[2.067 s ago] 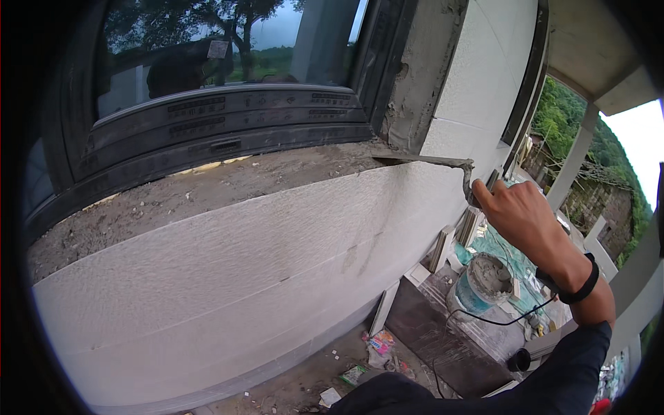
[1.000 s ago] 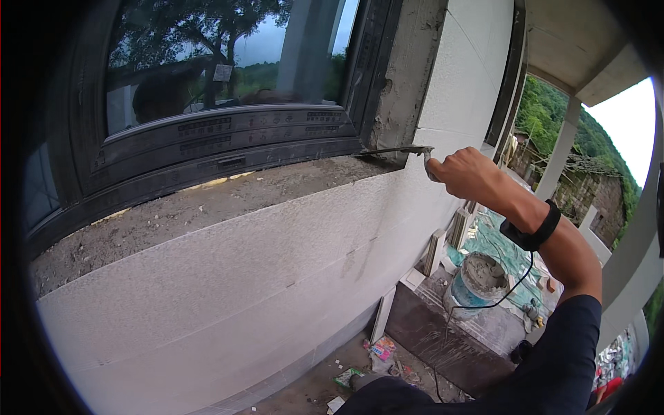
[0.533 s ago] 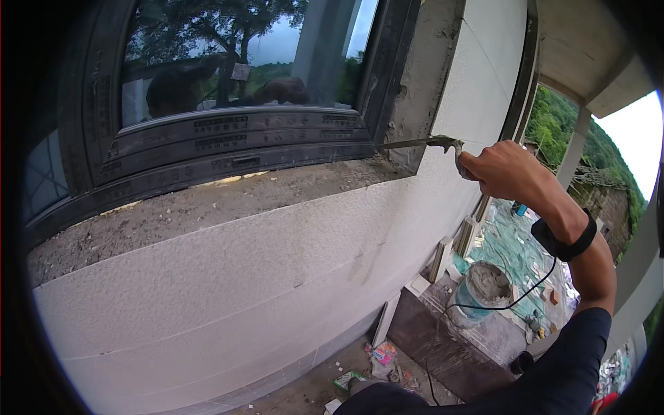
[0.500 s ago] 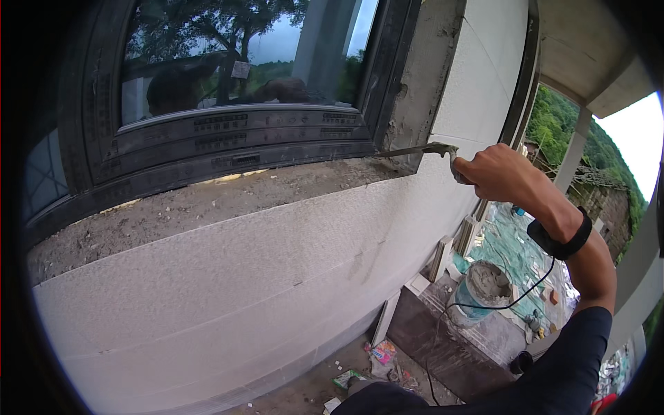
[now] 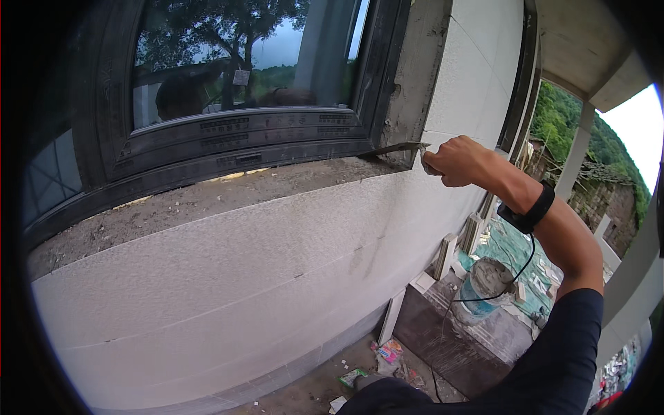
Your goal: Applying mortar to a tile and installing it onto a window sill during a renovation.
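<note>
My right hand (image 5: 458,161) is closed round the handle of a trowel (image 5: 391,149); its blade reaches left over the right corner of the rough mortar sill (image 5: 228,192), at the foot of the cement-covered reveal (image 5: 409,83). Above the sill is a dark window frame (image 5: 268,138) with glass. Below it runs a white textured tile facing (image 5: 221,277). A black band with a small device and cable (image 5: 526,207) is on my right wrist. My left hand is out of view.
Below right stand a bucket of grey mortar (image 5: 484,289) and upright boards (image 5: 446,256), beside a green sheet (image 5: 511,245) strewn with scraps. A dark slab (image 5: 439,339) lies near debris (image 5: 387,353). A pillar (image 5: 574,151) and old stone building (image 5: 603,200) are farther right.
Since half a second ago my right hand and trowel have moved left, with the blade in lower against the sill corner. Earlier they also shifted between lower and higher positions there.
</note>
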Motion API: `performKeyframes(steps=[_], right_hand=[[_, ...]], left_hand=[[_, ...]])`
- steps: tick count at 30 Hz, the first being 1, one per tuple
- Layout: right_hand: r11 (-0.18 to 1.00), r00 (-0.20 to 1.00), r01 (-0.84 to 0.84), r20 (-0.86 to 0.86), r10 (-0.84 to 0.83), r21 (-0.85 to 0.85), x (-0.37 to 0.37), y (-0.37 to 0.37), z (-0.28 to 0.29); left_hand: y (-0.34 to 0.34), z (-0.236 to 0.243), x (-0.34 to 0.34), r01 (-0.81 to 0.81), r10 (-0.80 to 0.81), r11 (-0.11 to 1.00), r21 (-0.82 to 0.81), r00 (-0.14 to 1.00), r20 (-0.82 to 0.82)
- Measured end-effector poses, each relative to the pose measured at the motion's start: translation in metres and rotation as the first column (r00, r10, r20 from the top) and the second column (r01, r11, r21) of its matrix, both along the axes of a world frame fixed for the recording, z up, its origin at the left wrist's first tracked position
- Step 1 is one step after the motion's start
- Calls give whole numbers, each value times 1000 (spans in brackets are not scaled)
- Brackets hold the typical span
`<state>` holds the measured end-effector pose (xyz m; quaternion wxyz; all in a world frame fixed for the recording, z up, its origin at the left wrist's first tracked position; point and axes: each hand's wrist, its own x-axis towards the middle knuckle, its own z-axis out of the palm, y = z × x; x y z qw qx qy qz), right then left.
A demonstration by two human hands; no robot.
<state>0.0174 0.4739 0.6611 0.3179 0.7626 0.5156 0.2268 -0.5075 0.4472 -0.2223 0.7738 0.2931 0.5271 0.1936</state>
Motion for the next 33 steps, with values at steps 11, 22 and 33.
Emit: performKeyframes(steps=[11, 22, 33], right_hand=[[738, 863, -268, -186, 469, 620, 29, -5, 104], [-188, 320, 338, 75, 944, 922, 78, 129, 83], [-41, 214, -26, 46, 976, 999, 23, 171, 112]], left_hand=[[-5, 7, -3, 40, -37, 999, 12, 989, -140], [-45, 11, -10, -46, 46, 999, 10, 992, -115], [-40, 16, 2, -113, 121, 992, 57, 978, -170]])
